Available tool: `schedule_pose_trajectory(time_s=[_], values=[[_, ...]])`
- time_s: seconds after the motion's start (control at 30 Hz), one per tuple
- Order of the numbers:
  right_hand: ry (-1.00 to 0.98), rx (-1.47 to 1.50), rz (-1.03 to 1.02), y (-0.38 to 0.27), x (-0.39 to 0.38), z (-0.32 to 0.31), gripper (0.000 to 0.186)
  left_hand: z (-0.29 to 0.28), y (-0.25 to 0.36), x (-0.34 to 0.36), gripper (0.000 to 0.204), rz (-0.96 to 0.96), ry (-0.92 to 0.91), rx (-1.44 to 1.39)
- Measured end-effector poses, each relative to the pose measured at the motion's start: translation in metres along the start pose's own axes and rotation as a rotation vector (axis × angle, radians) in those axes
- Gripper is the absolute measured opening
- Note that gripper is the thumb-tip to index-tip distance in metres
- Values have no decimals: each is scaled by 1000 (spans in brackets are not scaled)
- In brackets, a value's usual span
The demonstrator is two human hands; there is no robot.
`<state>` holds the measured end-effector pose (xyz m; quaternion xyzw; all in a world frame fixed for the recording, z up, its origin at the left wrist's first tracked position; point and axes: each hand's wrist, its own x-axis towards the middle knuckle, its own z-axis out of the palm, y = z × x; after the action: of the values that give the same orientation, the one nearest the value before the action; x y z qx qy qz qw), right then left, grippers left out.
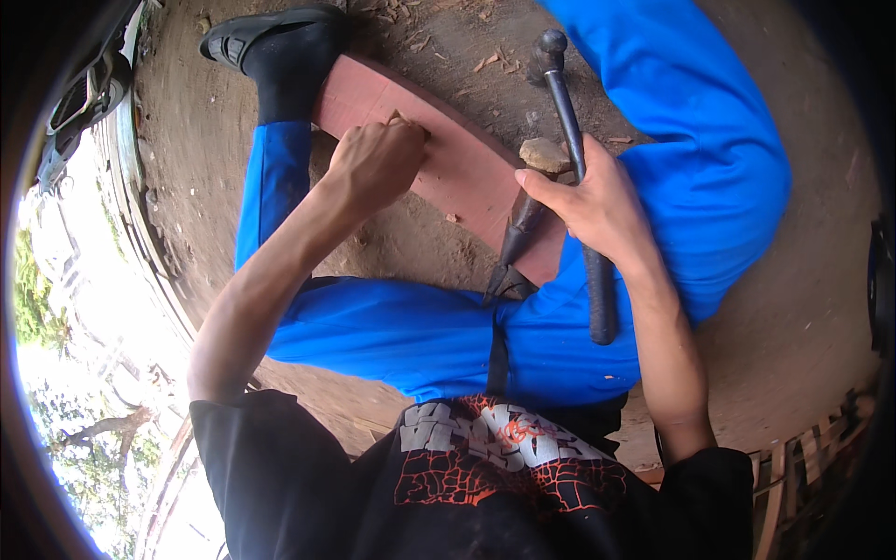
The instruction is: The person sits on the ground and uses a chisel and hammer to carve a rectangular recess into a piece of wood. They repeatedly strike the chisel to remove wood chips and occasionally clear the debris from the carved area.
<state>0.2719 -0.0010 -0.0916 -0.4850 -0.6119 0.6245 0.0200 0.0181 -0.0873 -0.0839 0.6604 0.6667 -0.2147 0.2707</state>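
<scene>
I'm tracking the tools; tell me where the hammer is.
In the head view, the hammer is right of centre, held in the right hand beside the pink board.

The right hand (602, 210) grips a hammer (566, 112); the left hand (381, 159) curls over a reddish board (471, 191).

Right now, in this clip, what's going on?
A person sits on bare dirt with a reddish plank between the bent legs. The left hand is curled over the plank; what it holds, if anything, can't be made out. The right hand grips a dark hammer, its head pointing away from the body. A dark tapered object shows over the plank's right end, near the right thumb.
</scene>
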Motion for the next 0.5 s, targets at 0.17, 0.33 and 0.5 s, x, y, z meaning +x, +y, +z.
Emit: schedule_pose_trajectory(time_s=[0.17,0.33,0.5], values=[[-4,17,-51,0,-1,0,45,-9,14,-1,18,-224,-115,-112],[-8,-26,-36,4,1,1,45,3,1,-8,23,-93,66,-236],[65,53,-140,9,1,4,49,6,-6,-7,17,27,57,-195]])
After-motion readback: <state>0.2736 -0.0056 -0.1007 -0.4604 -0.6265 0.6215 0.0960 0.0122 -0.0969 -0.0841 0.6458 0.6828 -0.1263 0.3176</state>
